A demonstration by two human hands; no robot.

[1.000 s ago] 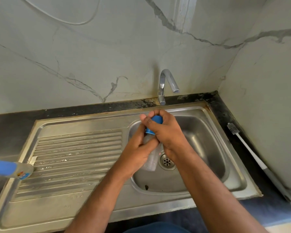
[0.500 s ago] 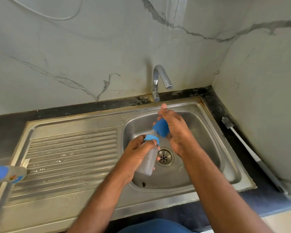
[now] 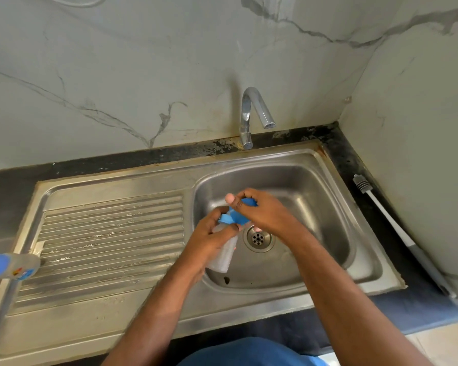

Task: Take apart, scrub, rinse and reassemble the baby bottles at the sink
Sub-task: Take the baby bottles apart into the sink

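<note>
Early yet — left hand [image 3: 214, 235] grips bottle [image 3: 224, 257] over sink [image 3: 365, 270], right hand [image 3: 262, 211] pinches blue cap [image 3: 242, 216] at its neck — scrubbing, rinsing, reassembly all left.

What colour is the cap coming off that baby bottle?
Blue cap, clearest in the head view.

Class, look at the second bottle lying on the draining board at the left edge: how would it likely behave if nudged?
The bottle lies on its side and looks round, so it would probably roll. The ribbed draining board looks wet, so it may also slide. It appears to be clear plastic, probably light.
</note>
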